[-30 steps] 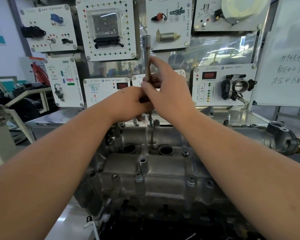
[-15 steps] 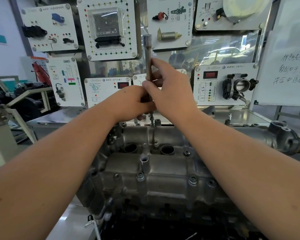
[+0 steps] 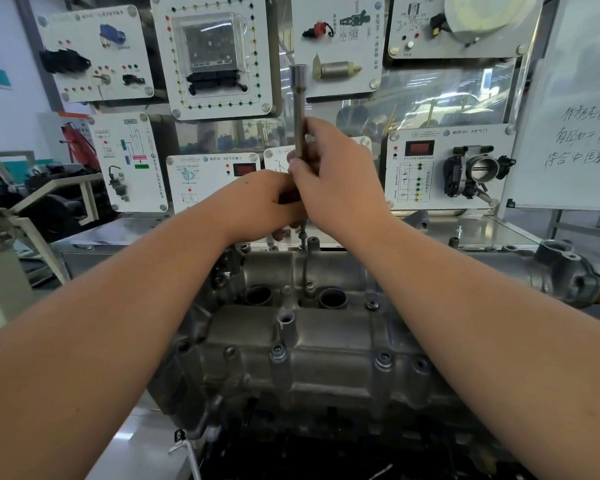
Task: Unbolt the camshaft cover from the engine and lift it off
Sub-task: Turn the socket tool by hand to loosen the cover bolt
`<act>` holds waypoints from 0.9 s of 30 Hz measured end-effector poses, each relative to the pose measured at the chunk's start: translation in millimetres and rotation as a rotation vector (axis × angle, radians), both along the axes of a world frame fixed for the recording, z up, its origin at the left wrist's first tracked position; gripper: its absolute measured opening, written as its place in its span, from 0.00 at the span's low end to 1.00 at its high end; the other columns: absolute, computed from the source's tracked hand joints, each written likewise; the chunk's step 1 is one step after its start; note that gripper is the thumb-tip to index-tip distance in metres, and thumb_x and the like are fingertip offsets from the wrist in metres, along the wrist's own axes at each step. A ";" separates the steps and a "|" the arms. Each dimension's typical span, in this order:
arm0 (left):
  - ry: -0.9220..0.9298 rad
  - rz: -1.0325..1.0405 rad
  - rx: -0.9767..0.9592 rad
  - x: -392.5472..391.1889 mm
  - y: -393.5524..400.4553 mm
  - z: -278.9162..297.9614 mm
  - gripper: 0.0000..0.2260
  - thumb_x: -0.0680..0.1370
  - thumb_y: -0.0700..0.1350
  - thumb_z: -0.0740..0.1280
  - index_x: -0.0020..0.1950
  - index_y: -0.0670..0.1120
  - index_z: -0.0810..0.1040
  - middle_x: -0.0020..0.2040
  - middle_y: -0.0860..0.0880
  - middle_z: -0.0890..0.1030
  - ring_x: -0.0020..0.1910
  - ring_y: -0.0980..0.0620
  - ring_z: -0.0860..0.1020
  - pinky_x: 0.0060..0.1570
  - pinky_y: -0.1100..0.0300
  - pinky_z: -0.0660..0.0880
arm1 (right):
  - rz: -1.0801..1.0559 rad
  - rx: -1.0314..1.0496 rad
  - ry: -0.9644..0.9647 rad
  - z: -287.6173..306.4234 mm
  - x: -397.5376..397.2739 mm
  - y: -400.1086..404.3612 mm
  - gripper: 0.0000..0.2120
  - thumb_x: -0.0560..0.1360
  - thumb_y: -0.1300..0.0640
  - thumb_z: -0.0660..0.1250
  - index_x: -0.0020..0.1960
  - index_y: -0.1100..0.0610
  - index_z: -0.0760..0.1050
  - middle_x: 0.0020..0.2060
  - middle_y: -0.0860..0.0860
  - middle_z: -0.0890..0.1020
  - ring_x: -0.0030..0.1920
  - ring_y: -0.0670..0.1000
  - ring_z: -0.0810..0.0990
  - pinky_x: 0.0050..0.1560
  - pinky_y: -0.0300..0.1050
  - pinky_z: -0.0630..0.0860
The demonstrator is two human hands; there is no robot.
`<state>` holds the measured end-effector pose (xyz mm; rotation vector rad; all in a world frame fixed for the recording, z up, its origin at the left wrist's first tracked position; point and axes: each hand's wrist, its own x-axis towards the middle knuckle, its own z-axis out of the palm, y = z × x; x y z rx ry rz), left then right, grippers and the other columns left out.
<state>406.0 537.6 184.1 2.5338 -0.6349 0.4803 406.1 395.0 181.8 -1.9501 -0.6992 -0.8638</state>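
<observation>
The grey metal camshaft cover (image 3: 326,344) sits on the engine in front of me, with several bolts along its edges and two round wells near its middle. A long metal socket extension (image 3: 298,102) stands upright over the cover's far edge, its lower tip on a bolt (image 3: 303,237) there. My right hand (image 3: 340,188) grips the shaft at mid height. My left hand (image 3: 260,206) holds the lower part of the shaft, just left of the right hand; its fingers are mostly hidden.
White training panels (image 3: 215,57) with electrical parts hang on the wall behind the engine. A throttle body panel (image 3: 451,168) is at the right, a whiteboard (image 3: 582,105) at the far right. A metal bench top (image 3: 499,233) runs behind the engine. Machinery stands at the left.
Both hands and the extension stay in nearly the same place over the far bolt; only a slight shift of the view shows.
</observation>
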 end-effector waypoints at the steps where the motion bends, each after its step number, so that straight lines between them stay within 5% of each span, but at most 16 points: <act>1: 0.011 -0.010 -0.002 -0.9 0.0 0.2 0.07 0.80 0.50 0.63 0.45 0.59 0.77 0.37 0.68 0.82 0.31 0.63 0.82 0.29 0.76 0.69 | 0.010 0.004 0.013 0.1 0.3 -0.3 0.18 0.80 0.60 0.63 0.70 0.53 0.71 0.48 0.50 0.84 0.49 0.51 0.82 0.55 0.52 0.79; 5: 0.010 -0.024 0.025 -2.0 1.2 1.7 0.10 0.83 0.48 0.63 0.45 0.61 0.77 0.35 0.71 0.80 0.31 0.64 0.81 0.30 0.75 0.70 | 0.044 0.023 0.044 -0.1 -1.1 -1.9 0.28 0.80 0.59 0.65 0.78 0.50 0.61 0.49 0.50 0.84 0.48 0.50 0.83 0.54 0.50 0.80; 10: -0.006 0.005 0.008 -1.2 -1.0 0.8 0.07 0.76 0.54 0.63 0.39 0.57 0.77 0.35 0.61 0.83 0.29 0.60 0.82 0.28 0.74 0.70 | 0.005 0.012 -0.018 -0.5 -3.1 -1.0 0.20 0.78 0.58 0.68 0.70 0.51 0.73 0.47 0.45 0.82 0.48 0.47 0.81 0.54 0.45 0.78; 17: 0.014 -0.042 0.026 -2.1 1.2 0.7 0.09 0.82 0.49 0.62 0.46 0.62 0.76 0.38 0.69 0.82 0.33 0.62 0.83 0.29 0.74 0.71 | 0.048 0.013 0.051 1.2 -3.4 -2.5 0.28 0.80 0.60 0.64 0.78 0.51 0.61 0.50 0.51 0.84 0.51 0.50 0.83 0.56 0.53 0.79; 23: -0.011 0.004 0.000 2.3 0.9 0.1 0.07 0.77 0.51 0.64 0.40 0.56 0.78 0.34 0.60 0.84 0.29 0.61 0.82 0.28 0.75 0.70 | 0.000 0.018 -0.032 -0.4 -2.9 -0.3 0.22 0.78 0.59 0.68 0.71 0.52 0.73 0.49 0.47 0.83 0.50 0.47 0.81 0.56 0.46 0.79; 27: -0.013 -0.011 0.002 1.1 1.2 -0.7 0.10 0.82 0.48 0.62 0.43 0.59 0.78 0.34 0.67 0.82 0.31 0.63 0.82 0.30 0.76 0.69 | 0.009 0.011 -0.013 -0.1 -2.7 0.6 0.23 0.79 0.62 0.64 0.73 0.53 0.69 0.48 0.49 0.84 0.49 0.50 0.82 0.55 0.50 0.80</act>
